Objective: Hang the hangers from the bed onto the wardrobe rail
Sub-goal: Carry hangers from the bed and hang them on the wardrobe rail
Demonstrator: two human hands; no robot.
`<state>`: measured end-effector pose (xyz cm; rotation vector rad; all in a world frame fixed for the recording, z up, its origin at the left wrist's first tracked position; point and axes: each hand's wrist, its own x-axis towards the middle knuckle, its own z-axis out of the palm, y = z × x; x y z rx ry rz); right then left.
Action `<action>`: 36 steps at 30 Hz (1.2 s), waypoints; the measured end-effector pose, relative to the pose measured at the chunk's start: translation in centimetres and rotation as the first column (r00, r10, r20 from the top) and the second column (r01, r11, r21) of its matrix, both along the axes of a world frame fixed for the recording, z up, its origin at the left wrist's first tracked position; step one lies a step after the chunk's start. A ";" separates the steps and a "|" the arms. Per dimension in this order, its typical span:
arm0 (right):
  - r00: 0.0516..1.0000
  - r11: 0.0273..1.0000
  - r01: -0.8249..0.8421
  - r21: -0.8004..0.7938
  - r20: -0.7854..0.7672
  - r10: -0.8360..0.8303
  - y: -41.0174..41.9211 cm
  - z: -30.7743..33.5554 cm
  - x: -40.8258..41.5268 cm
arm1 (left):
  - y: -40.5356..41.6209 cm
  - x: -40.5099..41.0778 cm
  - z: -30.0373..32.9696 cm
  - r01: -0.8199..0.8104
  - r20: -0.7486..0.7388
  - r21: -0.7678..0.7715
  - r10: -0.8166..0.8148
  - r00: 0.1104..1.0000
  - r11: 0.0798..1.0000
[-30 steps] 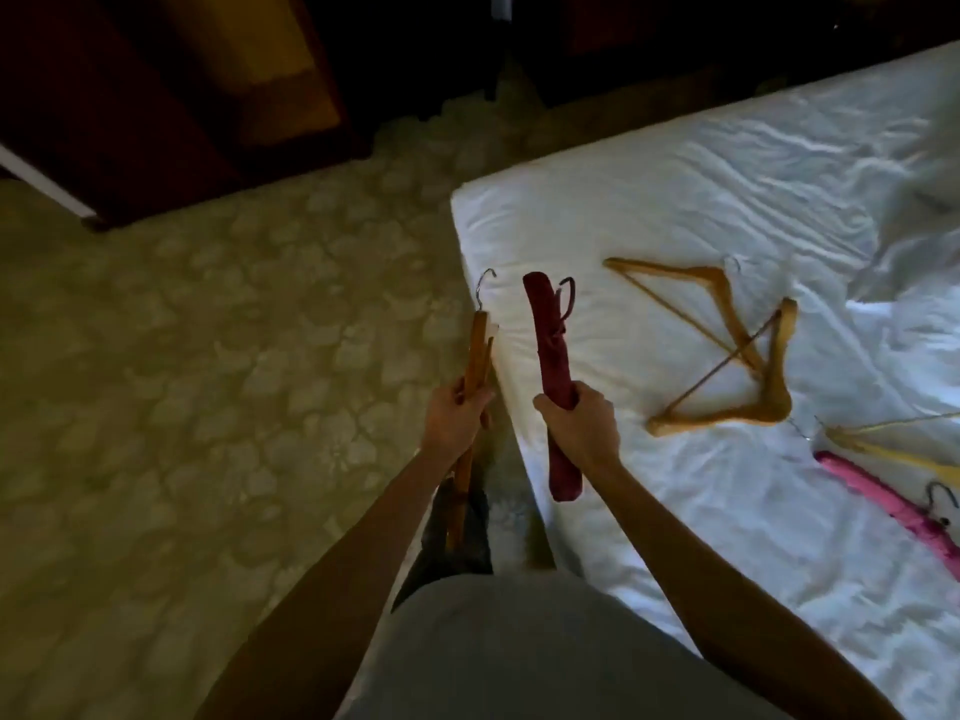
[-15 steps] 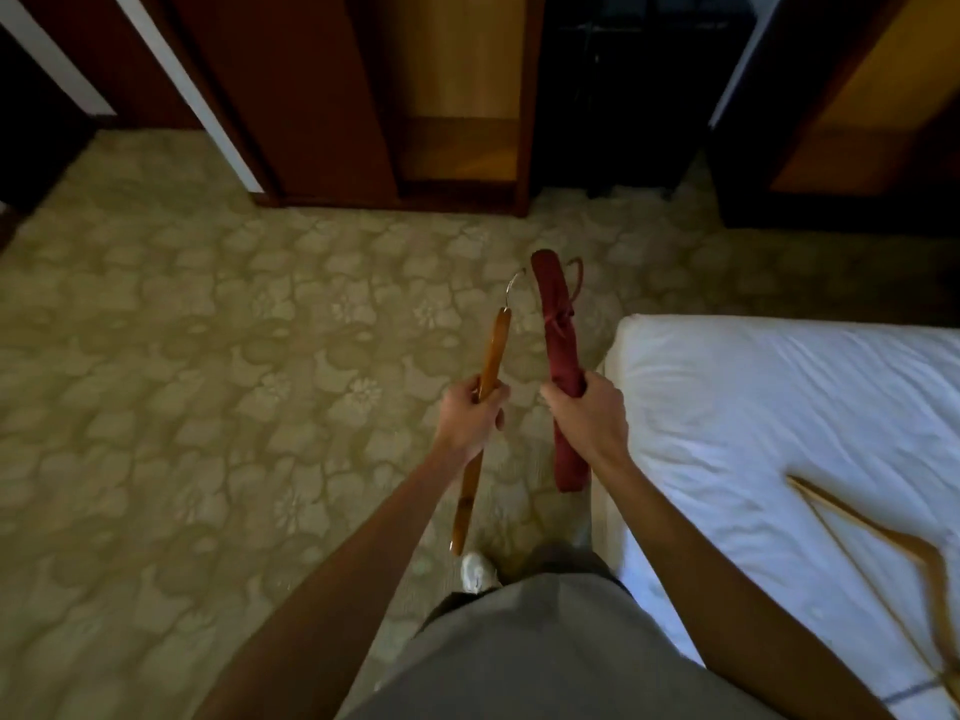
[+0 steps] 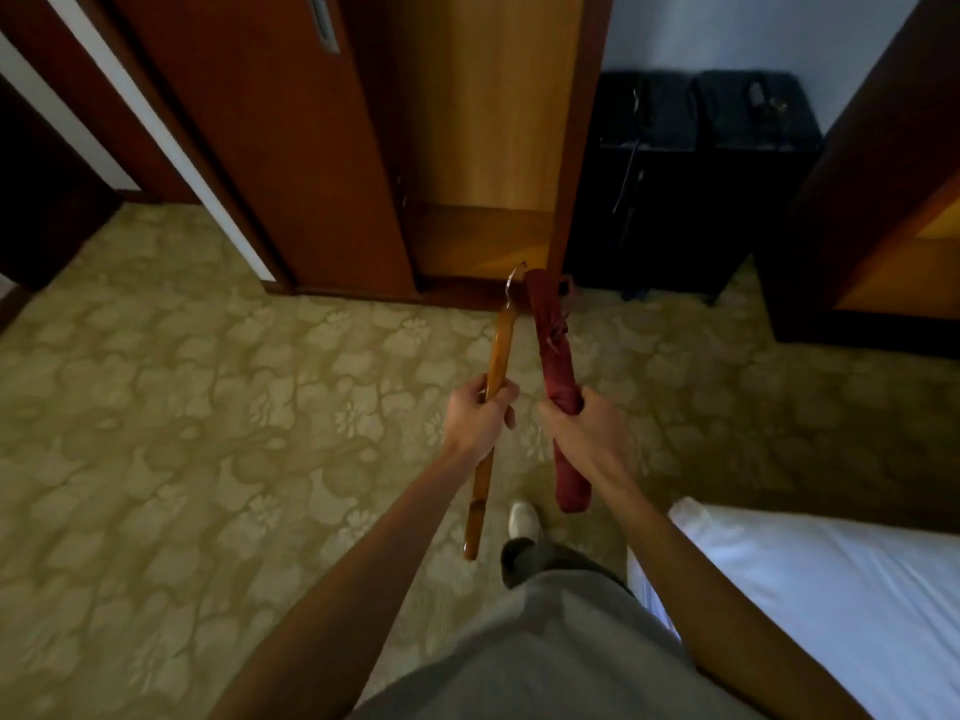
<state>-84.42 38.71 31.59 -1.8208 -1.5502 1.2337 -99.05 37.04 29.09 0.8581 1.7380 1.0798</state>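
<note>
Hangers: two in hand, carried edge-on toward the open wardrobe [image 3: 488, 148]; neither is on a rail yet, and no rail shows in this view.
Left hand [image 3: 480, 420]: fingers curled round the middle of the wooden hanger [image 3: 491, 387], short of the wardrobe, its metal hook pointing toward the wardrobe's foot.
Right hand [image 3: 584, 433]: fist closed round the padded red hanger [image 3: 558, 366], just right of the wooden one, also hook-forward.
Bed [image 3: 831, 589]: behind and to the right, well apart from the wardrobe.
Step in hand: walking the pair across the carpet [image 3: 208, 407] to the wardrobe opening.
Doing it well: I judge it best to keep the two hooks apart so they don't tangle, turn each hanger upright on arrival, and hang one at a time, the other held clear.
Risk: the door [image 3: 270, 148] left of the opening could catch an arm.
</note>
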 end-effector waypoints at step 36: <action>0.958 0.997 0.055 0.060 -0.283 -0.036 61.5 11.6 -40.5 | 62.9 -41.1 10.7 0.045 0.099 0.162 -0.062 0.993 0.986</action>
